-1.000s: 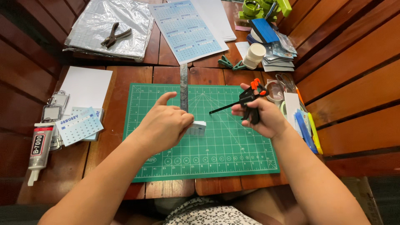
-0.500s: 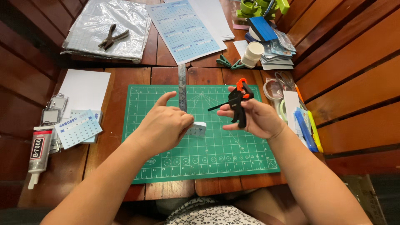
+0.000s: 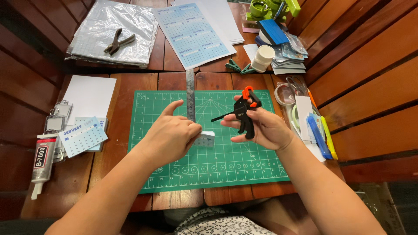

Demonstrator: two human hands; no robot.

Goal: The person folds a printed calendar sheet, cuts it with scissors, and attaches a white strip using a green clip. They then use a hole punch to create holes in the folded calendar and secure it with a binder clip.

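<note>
My left hand (image 3: 170,135) pinches a small stack of pale blue-and-white paper cards (image 3: 205,138) over the green cutting mat (image 3: 174,172), index finger raised. A metal ruler (image 3: 190,95) lies upright on the mat just beyond that hand. My right hand (image 3: 263,127) grips a black bar clamp with orange jaw pads (image 3: 243,114); the clamp's bar points left toward the card stack, a little apart from it.
A glue tube (image 3: 42,160), small calendar cards (image 3: 82,135) and white paper (image 3: 89,95) lie left of the mat. Pliers (image 3: 116,42) rest on plastic sleeves at the back left. A printed calendar sheet (image 3: 191,32), white cup (image 3: 264,58), scissors (image 3: 297,85) and pens (image 3: 320,135) sit behind and right.
My right hand has carried the clamp leftward, closer to the card stack. My left hand has stayed in place on the cards.
</note>
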